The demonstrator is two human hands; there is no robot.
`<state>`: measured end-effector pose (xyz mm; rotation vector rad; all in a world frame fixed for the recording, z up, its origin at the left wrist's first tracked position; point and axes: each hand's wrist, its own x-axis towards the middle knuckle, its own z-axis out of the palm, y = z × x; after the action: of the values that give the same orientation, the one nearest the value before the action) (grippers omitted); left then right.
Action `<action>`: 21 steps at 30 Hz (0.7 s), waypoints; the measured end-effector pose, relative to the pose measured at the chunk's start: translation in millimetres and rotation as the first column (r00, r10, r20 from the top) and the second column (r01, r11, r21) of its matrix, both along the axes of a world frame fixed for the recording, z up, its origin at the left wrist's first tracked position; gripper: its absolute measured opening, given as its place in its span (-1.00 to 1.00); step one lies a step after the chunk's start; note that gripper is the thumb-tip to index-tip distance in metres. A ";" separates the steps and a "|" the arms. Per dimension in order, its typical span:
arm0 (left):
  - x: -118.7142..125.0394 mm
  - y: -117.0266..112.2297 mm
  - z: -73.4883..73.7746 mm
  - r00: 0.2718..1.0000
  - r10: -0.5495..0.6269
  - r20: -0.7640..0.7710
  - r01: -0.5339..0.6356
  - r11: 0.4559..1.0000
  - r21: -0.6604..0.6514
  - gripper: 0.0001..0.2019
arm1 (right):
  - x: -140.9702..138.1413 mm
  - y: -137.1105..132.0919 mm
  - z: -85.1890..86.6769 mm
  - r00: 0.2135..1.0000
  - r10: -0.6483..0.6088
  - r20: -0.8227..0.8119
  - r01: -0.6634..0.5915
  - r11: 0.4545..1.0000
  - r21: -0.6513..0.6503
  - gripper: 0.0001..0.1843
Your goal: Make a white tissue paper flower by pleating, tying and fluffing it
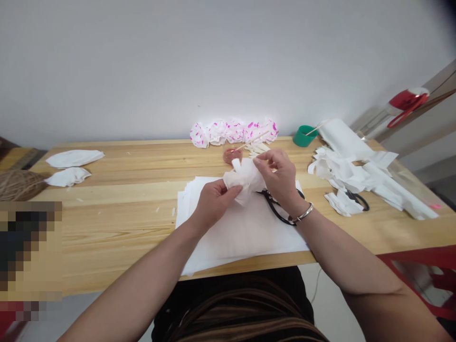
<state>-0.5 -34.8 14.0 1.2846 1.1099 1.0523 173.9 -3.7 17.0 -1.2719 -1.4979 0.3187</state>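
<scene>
Over stacked white sheets (231, 242) on the worktop (117, 221), the left hand (213, 202) pinches ruffled white tissue (245, 178), likely steadying it for the right hand (280, 173) pinching its edge.

Lower left is pixelated.
At the left edge, the twine (19, 185) is cut off; at centre, a black loop (275, 213) is partly covered by the right hand (280, 176).

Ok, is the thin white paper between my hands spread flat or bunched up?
Bunched up: the thin white paper shows crumpled, overlapping folds, pinched in your left hand, with your right hand at its edge.
</scene>
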 end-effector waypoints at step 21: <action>-0.9 8.8 -0.6 0.920 0.122 0.372 -0.014 0.960 -0.279 -0.67 | -9.5 -7.6 -3.1 0.954 0.282 -0.100 -0.299 0.910 -0.287 -0.73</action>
<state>-1.4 -25.9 13.3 0.7803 0.9585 1.1049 164.4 -11.3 13.9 -1.2578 -1.6347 0.7985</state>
